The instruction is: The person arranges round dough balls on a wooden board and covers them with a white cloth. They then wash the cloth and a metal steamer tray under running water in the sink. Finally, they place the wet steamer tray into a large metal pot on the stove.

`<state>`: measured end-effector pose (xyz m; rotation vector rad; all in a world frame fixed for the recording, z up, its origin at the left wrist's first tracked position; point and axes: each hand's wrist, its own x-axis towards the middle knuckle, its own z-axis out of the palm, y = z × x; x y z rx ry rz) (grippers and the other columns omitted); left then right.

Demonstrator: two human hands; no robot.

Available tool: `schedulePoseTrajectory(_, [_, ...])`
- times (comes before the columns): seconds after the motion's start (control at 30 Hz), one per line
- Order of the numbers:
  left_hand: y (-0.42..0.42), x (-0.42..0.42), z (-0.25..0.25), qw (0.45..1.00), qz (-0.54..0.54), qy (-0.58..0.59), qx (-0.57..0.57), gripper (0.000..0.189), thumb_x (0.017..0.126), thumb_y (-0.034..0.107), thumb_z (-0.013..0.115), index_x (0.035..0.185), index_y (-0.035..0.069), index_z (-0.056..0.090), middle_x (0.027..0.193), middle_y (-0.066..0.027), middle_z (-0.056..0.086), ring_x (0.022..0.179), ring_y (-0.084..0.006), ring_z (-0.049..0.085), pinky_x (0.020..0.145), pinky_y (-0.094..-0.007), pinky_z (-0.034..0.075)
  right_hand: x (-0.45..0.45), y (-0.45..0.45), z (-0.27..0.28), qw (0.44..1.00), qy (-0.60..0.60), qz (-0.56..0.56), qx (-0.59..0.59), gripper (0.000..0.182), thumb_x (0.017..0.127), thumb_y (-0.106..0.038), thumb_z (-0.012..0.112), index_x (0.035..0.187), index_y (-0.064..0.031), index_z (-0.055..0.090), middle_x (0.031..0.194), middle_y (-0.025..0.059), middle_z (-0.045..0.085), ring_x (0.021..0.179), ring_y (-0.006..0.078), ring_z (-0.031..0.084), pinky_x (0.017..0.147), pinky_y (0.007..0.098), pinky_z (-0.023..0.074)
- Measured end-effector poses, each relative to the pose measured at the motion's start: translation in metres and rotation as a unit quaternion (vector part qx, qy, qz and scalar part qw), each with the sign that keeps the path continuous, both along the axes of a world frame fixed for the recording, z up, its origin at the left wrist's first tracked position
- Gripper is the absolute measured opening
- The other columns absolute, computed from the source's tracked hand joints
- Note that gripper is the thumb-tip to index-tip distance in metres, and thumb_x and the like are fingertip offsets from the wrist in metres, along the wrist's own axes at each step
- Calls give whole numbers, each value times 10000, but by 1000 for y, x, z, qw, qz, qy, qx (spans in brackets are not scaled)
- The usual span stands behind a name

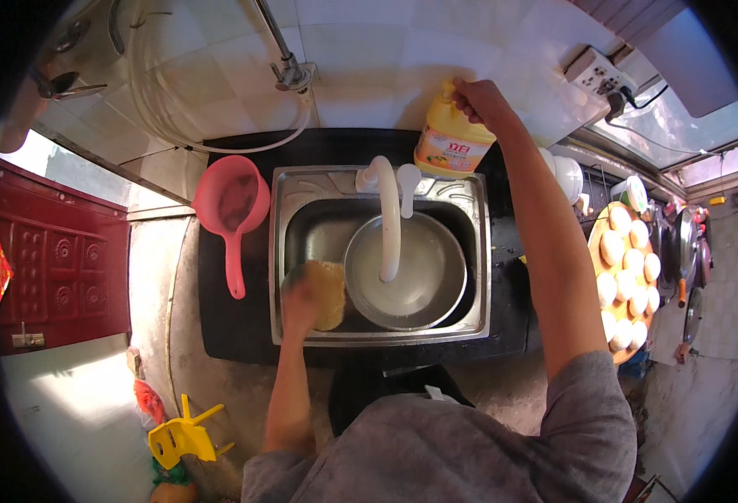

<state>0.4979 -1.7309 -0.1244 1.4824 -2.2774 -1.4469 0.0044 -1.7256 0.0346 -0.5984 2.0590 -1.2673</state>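
In the left part of the stainless steel sink point(279, 264), my left hand point(300, 298) grips a yellow-brown scrubbing pad point(330, 295), perhaps a loofah. Motion blur hides the fingers. My right hand point(483, 104) reaches to the back edge, its fingers closed on the top of a yellow dish soap bottle point(435, 119) that stands upright and bears a printed label. A round metal basin point(407, 317) with cloudy water fills the right part of the sink. Over it curves a white faucet point(390, 220), beside a white lever point(408, 185).
A pink dipper point(234, 242) rests on the black counter point(237, 333) left of the sink. Pale dough rounds lie on a wooden board point(625, 251) at right. A power strip point(598, 75) hangs on the wall. A yellow stool point(183, 440) is on the floor at lower left.
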Motion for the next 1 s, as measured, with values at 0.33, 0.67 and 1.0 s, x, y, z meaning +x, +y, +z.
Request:
schedulePoseTrajectory(0.33, [44, -78, 0, 621, 150, 459, 618, 547, 937, 363, 539, 1359, 39, 413, 1259, -107, 532, 1089, -253, 565, 940, -427, 468, 66, 123, -43, 965, -6, 174, -196, 269, 889, -130, 568, 1073, 63, 610, 987, 138, 665, 852, 182, 656, 768, 330, 546])
schedulePoseTrajectory(0.67, [78, -100, -36, 995, 25, 87, 45, 522, 903, 372, 574, 1233, -12, 447, 1080, -167, 603, 1008, -328, 597, 873, -444, 473, 201, 208, -255, 992, -58, 74, 82, 551, 868, -158, 629, 1371, -47, 434, 1291, 150, 552, 1172, 221, 536, 954, 355, 437])
schedulePoseTrajectory(1.0, [69, -73, -70, 984, 129, -18, 119, 402, 922, 141, 457, 1270, -8, 323, 970, -313, 605, 809, -449, 635, 660, -497, 533, 275, 144, -316, 844, 392, 157, 330, 713, 762, -229, 635, 1403, -131, 336, 1420, 183, 346, 1261, 353, 403, 939, 508, 400])
